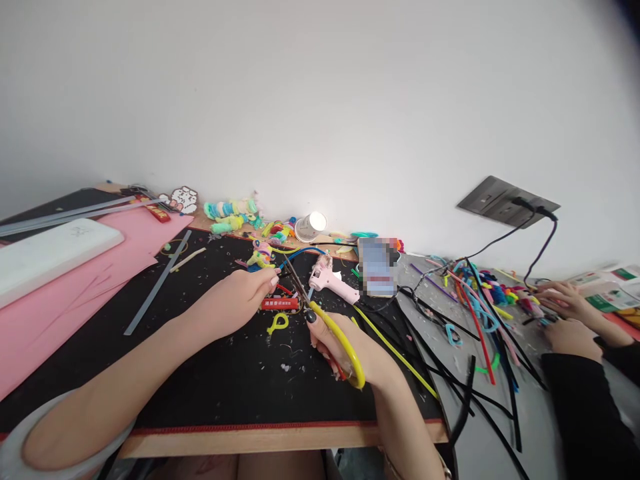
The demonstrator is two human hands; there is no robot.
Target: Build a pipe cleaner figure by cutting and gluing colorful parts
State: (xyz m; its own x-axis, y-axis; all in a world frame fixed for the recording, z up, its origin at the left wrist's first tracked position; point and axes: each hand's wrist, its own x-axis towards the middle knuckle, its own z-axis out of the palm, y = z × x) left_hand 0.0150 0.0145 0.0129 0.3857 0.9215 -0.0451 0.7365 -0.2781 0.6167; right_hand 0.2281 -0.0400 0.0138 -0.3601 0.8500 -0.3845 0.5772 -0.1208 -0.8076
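Observation:
My left hand (245, 293) is closed in a pinch on a blue pipe cleaner (303, 251), which arches to the right from the fingertips. In my right hand (327, 343) is a pair of scissors (353, 350) with yellow handles, their blades pointing up and left toward the pipe cleaner. Whether the blades touch it I cannot tell. Just beyond my left fingers sits a small colourful pipe-cleaner figure (261, 253). A pink glue gun (336, 283) lies right of the blades. Between my hands are a red packet (280, 304) and a bent yellow pipe-cleaner piece (278, 323).
A phone (377, 270) leans near the wall, right of a paper cup (311, 227). Pink sheets (95, 280) and a white box (55, 257) lie left. Loose pipe cleaners (483, 320) cover the grey table, where another person's hands (570, 313) work. Cords run to a wall socket (507, 202).

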